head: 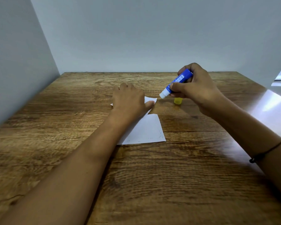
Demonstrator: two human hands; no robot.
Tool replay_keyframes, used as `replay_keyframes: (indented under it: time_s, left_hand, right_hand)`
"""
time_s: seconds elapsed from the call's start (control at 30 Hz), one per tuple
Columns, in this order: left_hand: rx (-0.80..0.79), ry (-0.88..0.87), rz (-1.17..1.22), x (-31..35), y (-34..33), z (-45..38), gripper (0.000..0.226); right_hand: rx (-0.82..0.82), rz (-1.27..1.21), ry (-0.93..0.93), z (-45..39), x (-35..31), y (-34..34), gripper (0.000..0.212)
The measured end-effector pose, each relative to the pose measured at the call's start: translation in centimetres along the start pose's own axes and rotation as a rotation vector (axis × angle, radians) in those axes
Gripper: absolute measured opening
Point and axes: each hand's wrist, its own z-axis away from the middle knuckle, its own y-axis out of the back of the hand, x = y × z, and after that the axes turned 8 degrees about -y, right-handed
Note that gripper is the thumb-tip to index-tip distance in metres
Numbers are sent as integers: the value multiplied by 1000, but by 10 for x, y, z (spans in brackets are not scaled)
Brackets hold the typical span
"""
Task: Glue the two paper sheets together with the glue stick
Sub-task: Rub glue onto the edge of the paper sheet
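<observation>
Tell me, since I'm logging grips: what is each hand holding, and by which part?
The right hand grips the glue stick round its blue barrel. The left hand holds nothing; it rests on the paper.

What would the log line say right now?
left hand: presses paper | right hand: holds glue stick, uncapped | cap: on table

Count, head view:
- Hands: two, left hand [128,99] and right hand [195,90].
- Glue stick [177,82]: one, blue, uncapped.
- Yellow cap [178,100]: one.
- Paper sheets: two, far sheet [150,100] mostly hidden, near sheet [146,130].
- Wooden table [169,184]: one.
- Cord bracelet [269,149]: one.
</observation>
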Motion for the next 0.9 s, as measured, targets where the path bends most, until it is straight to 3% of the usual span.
replay_keyframes:
  time_s: [0.2, 0.67, 0.9]
  left_hand:
    - [54, 18, 55, -7, -2, 1, 59]
    - [-238, 60, 262, -13, 12, -3, 45]
    - [-276, 80, 259, -13, 12, -4, 38]
  right_hand:
    - [-5, 21, 27, 0, 4, -1, 34]
    - [7, 46, 6, 2, 3, -2, 33]
    - [11, 3, -38, 4, -1, 0, 30]
